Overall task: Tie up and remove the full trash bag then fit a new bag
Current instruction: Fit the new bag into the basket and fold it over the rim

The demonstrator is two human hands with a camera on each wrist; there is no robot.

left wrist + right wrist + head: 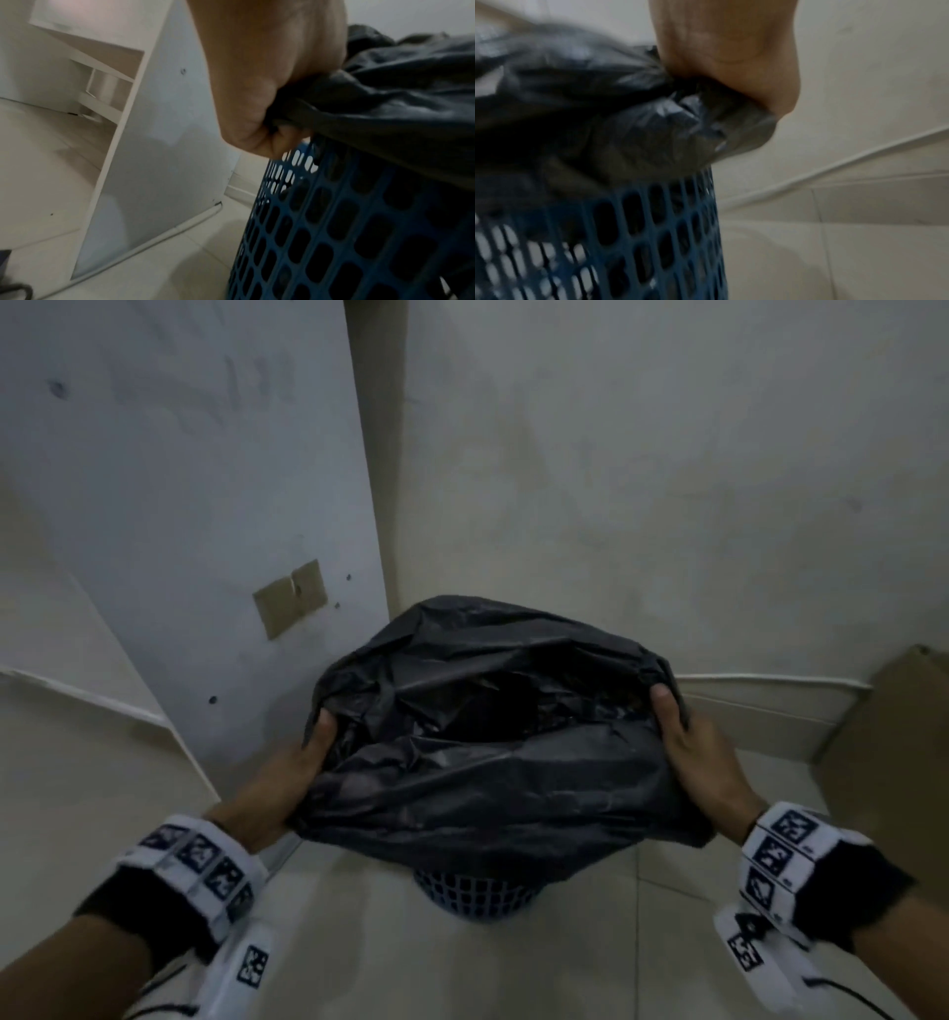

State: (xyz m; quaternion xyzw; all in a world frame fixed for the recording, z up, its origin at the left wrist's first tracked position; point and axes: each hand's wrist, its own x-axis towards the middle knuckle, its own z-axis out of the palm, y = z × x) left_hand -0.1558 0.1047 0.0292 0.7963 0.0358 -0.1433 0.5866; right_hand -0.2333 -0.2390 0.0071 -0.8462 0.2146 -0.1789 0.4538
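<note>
A black trash bag (482,752) billows over a blue perforated bin (472,891) standing on the floor in a corner. My left hand (303,762) grips the bag's left edge, thumb on top, fingers curled under the plastic. My right hand (683,742) grips the right edge the same way. In the left wrist view the left hand (270,130) bunches the black bag (398,105) just above the bin's lattice wall (321,233). In the right wrist view the right hand (731,81) clutches gathered bag plastic (654,125) above the bin (641,233). The bag's mouth gapes open; its contents are dark.
A white cabinet side panel (195,531) stands close on the left, with a cable (144,241) along its base. A cardboard box (893,752) sits at the right. Pale walls (667,480) meet behind the bin. Light tiled floor (462,968) lies in front.
</note>
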